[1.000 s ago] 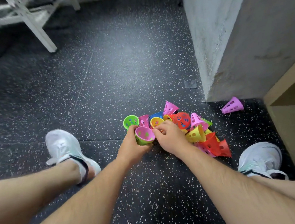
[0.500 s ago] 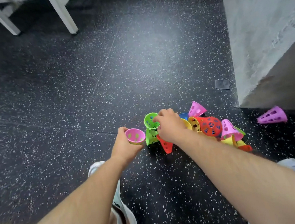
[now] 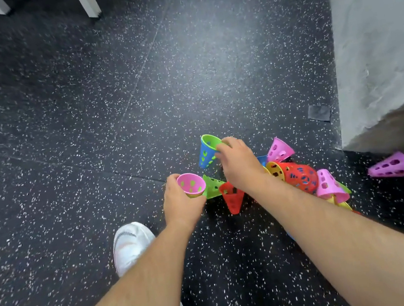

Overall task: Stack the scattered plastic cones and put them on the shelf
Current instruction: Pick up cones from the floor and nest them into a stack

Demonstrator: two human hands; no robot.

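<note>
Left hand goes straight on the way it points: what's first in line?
Probably the blue cone in the right hand, just beyond the left hand and the pink cone it grips. Heights are unclear, so it might pass underneath.

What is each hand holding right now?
Left hand grips the pink cone.
Right hand grips the blue cone at its rim.

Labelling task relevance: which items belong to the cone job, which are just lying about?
Job: left hand, pink cone stack, right hand, blue cone, cone pile, stray pink cone.
Not job: white shoe, white furniture leg, grey floor patch.
</note>
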